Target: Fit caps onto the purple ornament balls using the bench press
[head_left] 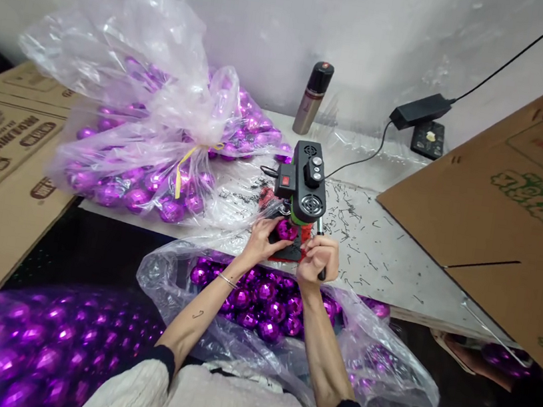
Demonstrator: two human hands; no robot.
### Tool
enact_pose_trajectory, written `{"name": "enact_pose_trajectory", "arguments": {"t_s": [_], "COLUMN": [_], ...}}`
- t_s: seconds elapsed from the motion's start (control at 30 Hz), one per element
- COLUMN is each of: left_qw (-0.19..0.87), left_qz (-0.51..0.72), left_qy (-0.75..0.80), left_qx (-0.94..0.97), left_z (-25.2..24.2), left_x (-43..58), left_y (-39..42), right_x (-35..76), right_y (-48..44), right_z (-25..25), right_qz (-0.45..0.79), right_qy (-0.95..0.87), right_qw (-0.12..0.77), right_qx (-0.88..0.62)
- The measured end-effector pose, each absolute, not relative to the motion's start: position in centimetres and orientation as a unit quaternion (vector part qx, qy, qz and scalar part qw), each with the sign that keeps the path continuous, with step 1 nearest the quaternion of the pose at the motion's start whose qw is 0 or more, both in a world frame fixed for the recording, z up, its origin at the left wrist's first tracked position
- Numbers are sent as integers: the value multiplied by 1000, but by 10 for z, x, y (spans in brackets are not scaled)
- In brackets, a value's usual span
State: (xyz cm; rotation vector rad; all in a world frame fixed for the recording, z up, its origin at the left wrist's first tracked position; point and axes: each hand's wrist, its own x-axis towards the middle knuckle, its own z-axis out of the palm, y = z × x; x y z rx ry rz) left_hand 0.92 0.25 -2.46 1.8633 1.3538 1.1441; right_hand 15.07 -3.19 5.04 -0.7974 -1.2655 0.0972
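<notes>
A small black and green bench machine (302,191) with a red switch stands at the near edge of the white table (385,260). My left hand (261,239) is closed on a purple faceted ball (286,230) and holds it under the machine's head. My right hand (319,257) is closed round the machine's lever handle on its right side. An open clear plastic bag (212,340) of purple balls lies in my lap just below both hands.
A tied clear bag (148,146) full of purple balls lies on the table to the left. More purple balls (29,345) fill a bag at lower left. Cardboard sheets (517,211) flank both sides. A steel flask (312,98), a power adapter (420,111) and scattered small metal pins (354,222) are on the table.
</notes>
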Motion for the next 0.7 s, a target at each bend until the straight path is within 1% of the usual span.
{"name": "enact_pose_trajectory", "arguments": {"t_s": [0.1, 0.2, 0.33, 0.43, 0.5, 0.6, 0.63, 0.7], "left_qw": [276, 244, 190, 173, 135, 56, 42, 33], "left_qz": [431, 434, 404, 359, 355, 343, 317, 220], "left_qy": [489, 455, 393, 411, 456, 543, 577, 639], "left_qx": [706, 738, 804, 820, 805, 764, 752, 736], "left_z": [-24, -27, -30, -25, -17, 7, 17, 37], "left_x": [7, 1, -14, -30, -45, -74, -85, -106], "left_y": [-3, -27, -76, -89, -71, -11, 13, 57], "right_x": [152, 153, 155, 155, 155, 154, 154, 154], "right_y": [-34, -36, -39, -39, -38, -37, -37, -37], "right_z": [82, 104, 100, 86, 79, 78, 79, 80], "right_qz": [43, 58, 49, 43, 41, 38, 38, 39], "right_qy": [-569, -572, -582, -580, -578, -578, -578, -578], "right_qw": [719, 705, 700, 702, 706, 709, 709, 709], "right_qx": [-398, -416, -411, -410, -408, -403, -402, -402]}}
